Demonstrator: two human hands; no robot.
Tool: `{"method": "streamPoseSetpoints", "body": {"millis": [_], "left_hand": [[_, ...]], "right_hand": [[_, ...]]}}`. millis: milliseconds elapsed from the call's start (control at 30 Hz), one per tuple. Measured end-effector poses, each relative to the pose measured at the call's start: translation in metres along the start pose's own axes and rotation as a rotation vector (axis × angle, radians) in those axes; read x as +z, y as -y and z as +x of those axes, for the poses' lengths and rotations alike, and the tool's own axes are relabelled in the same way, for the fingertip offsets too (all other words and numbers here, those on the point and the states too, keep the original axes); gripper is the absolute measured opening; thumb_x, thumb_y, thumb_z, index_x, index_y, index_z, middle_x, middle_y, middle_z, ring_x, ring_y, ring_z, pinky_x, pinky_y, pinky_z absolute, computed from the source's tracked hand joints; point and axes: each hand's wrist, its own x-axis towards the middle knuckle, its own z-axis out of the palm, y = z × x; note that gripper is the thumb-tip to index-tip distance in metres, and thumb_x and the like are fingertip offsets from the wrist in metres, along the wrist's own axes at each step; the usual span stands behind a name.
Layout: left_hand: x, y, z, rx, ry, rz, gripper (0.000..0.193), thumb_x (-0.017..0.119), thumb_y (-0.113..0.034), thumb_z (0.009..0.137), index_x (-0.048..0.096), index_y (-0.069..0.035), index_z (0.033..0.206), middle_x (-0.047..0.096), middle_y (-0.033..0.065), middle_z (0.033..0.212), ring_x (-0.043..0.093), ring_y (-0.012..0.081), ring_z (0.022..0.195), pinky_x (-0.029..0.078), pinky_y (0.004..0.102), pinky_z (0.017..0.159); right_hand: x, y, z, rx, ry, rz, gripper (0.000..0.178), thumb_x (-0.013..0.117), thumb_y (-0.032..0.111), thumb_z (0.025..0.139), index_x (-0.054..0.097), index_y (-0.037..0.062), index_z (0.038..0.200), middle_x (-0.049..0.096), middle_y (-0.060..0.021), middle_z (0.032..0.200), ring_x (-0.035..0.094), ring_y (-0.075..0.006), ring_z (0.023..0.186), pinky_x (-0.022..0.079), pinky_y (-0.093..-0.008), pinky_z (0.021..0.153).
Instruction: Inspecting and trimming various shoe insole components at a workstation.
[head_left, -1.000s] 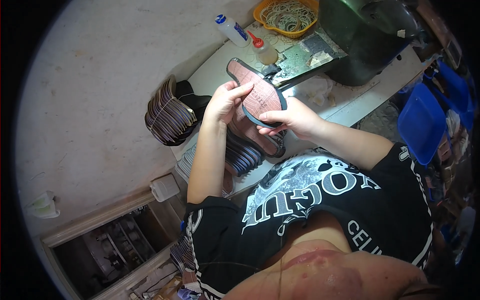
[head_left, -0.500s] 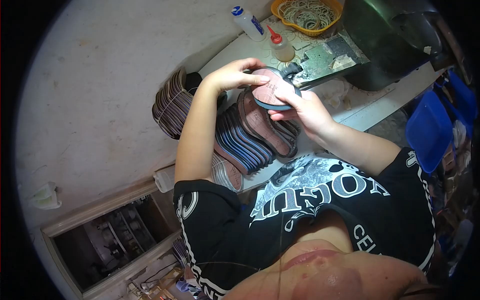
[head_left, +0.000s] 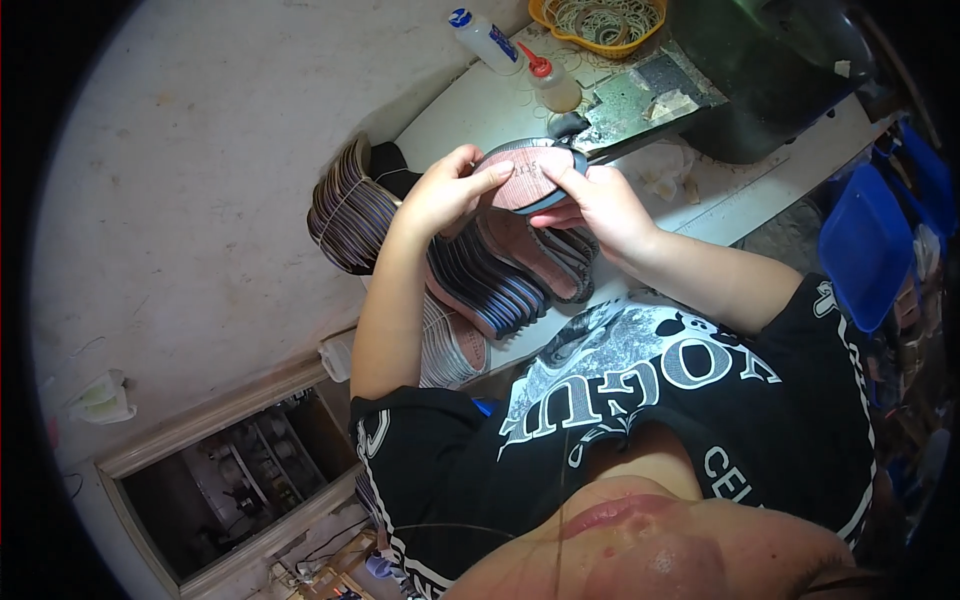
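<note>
Spanning the space between two bare hands, a shoe sole [head_left: 524, 185] is held above the white table [head_left: 745, 205], just past the upper end of a row of dark soles [head_left: 487, 285], with its pink face turned toward the camera. By the left hand [head_left: 452, 195] the sole is pinched at its left part, the thumb being laid on the pink face and the fingers tucked behind. By the right hand [head_left: 608, 208] the right part is clasped likewise, the thumb pressed on the face and fingers placed underneath; no gap is left in either grip. The sole is seen foreshortened, so whether it is being bent cannot be judged. A tied bundle of soles [head_left: 350, 220] is stacked by the wall. Beyond the hands, a red-tipped bottle [head_left: 557, 90], a blue-capped bottle [head_left: 488, 45] and a yellow basket [head_left: 612, 48] filled with rubber bands [head_left: 600, 20] are noted.
</note>
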Motion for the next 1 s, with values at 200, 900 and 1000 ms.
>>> {"method": "streamPoseSetpoints", "body": {"millis": [200,900,1000], "left_hand": [[0.009,0.017,-0.007,0.057,0.011,-0.035,0.034,0.066,-0.033,0.087,0.056,-0.002,0.097,0.059,0.0015,0.079,0.052,0.0072,0.069,0.042,0.0212,0.059],[0.053,-0.013,-0.029,-0.238,0.137,-0.375,0.050,0.057,-0.050,0.088,0.063,0.000,0.087,0.067,0.0129,0.072,0.065,0.0188,0.051,0.054,0.0263,0.047],[0.053,-0.019,-0.030,-0.259,0.171,-0.389,0.051,0.055,-0.050,0.090,0.062,0.000,0.083,0.066,0.0145,0.066,0.064,0.0190,0.048,0.053,0.0262,0.045]], "right_hand": [[0.000,-0.008,0.003,-0.209,0.090,-0.032,0.036,0.056,0.030,0.093,0.062,-0.0033,0.105,0.067,-0.0107,0.090,0.067,-0.0149,0.076,0.056,-0.0260,0.069],[-0.020,-0.004,-0.014,-0.213,0.167,-0.384,0.034,0.061,0.023,0.089,0.058,-0.0052,0.107,0.066,-0.0093,0.092,0.061,-0.0110,0.081,0.050,-0.0269,0.075],[-0.026,-0.015,-0.015,-0.340,0.134,-0.466,0.033,0.061,0.020,0.089,0.056,-0.0048,0.110,0.066,-0.0083,0.093,0.061,-0.0102,0.080,0.050,-0.0260,0.074]]}}
